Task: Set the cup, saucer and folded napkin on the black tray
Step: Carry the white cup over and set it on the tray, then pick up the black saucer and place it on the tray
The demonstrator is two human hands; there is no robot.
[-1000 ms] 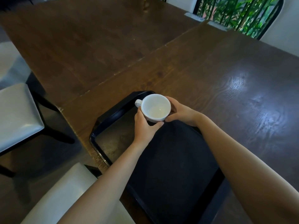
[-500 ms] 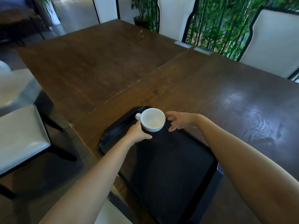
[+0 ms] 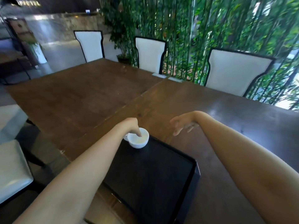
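The right hand (image 3: 181, 125) has let go and drawn right over the desk (image 3: 226, 120), grip released, fingers spread. The left hand (image 3: 131, 126) still grasps the cup (image 3: 139, 140) at the black tray (image 3: 186, 188)'s far-left corner.

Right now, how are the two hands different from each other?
The left hand is on the white cup at the far corner of the black tray, a finger dipping over the rim; the right hand touches nothing. The left hand is curled downward, while the right hand is open with fingers spread. The left hand is above the tray; the right hand hovers over the wooden table beyond it. Both are bare.
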